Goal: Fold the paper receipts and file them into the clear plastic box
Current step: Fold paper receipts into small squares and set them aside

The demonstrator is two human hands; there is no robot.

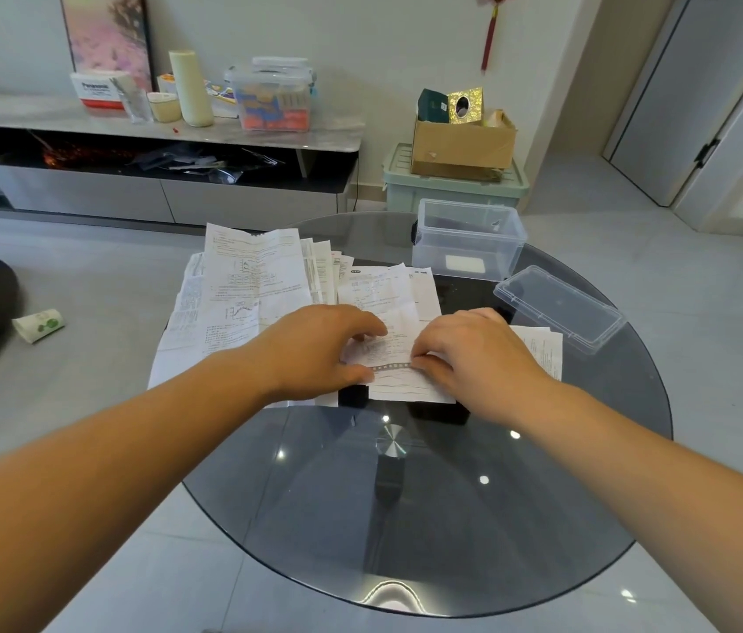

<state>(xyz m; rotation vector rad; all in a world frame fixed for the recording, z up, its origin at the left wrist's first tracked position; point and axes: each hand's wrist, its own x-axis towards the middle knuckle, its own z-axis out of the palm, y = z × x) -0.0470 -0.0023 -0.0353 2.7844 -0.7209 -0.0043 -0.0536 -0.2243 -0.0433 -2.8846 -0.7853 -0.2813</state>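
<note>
Head view, one frame. Round dark glass tabletop fills the centre and lower part of the frame.

Hands: both are at frame centre, close together and not touching each other. The left hand and right hand each hold one end of the same receipt. Left fingers curl over its upper part, with the thumb at its lower left edge. Right fingers are curled and pinch its right side. The receipt lies low over the tabletop, with a dark printed band across it between the two hands. Whether a fold is already made, I cannot tell.

Other paper: a pile of papers is spread out at left of centre, the largest sheet on top and its left edge hanging past the tabletop rim. More receipts lie just above the hands, overlapping the pile. A few sheets show just right of the right hand.

Clear plastic box: upper right of centre, at the far edge of the tabletop, upright and open. A small white item lies on its bottom. Its lid lies on the tabletop just right of and below the box, apart from the hands.

Background: a low shelf at upper left carries a lidded container and a cream cylinder. A cardboard box sits on a green bin above the clear box. A paper roll lies on the floor at left.
</note>
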